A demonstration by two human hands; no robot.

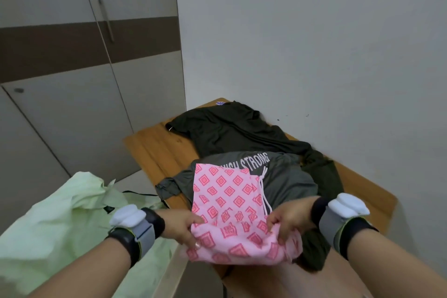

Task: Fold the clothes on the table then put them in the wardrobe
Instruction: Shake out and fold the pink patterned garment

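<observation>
A pink garment (pixel 229 201) with a red diamond pattern and a white drawstring lies over the near part of the wooden table (pixel 154 150). My left hand (pixel 186 227) grips its near left edge, and my right hand (pixel 287 220) pinches its near right edge. Under it lies a grey T-shirt (pixel 287 179) with white lettering. Behind that, a dark green garment (pixel 229 130) is spread loosely across the table's far part. The grey wardrobe (pixel 72 80) with a brown band stands at the left, its doors closed.
A pale green cloth (pixel 60 222) is heaped at the lower left, beside the table. A white wall (pixel 314 43) runs along the table's far and right sides. Both wrists carry grey bands with white pods.
</observation>
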